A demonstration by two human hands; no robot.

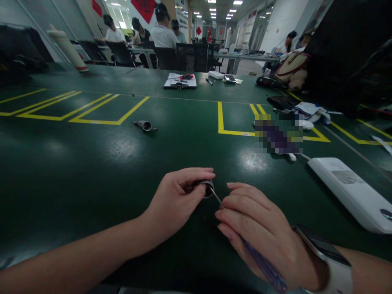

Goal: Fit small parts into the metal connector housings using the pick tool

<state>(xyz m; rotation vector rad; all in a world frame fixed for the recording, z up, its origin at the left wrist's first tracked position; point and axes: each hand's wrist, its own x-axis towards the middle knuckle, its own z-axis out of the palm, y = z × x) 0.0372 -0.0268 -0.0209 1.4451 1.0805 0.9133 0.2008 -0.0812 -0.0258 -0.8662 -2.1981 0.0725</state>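
My left hand (177, 198) is closed around a small grey metal cylinder (207, 187) just above the green table, its open end facing right. My right hand (257, 228) pinches a thin screwdriver with a purple handle (265, 267). The metal shaft (217, 197) of that tool runs up and left, and its tip sits at the cylinder's open end. A watch is on my right wrist. A second, similar grey cylinder (143, 125) lies alone on the table farther back, left of centre.
The green table (92, 163) carries yellow taped rectangles. A white power bank (352, 192) with a cable lies at right. A clipboard with tools (180, 80), a phone and bags sit at the far side. Several people sit at desks beyond.
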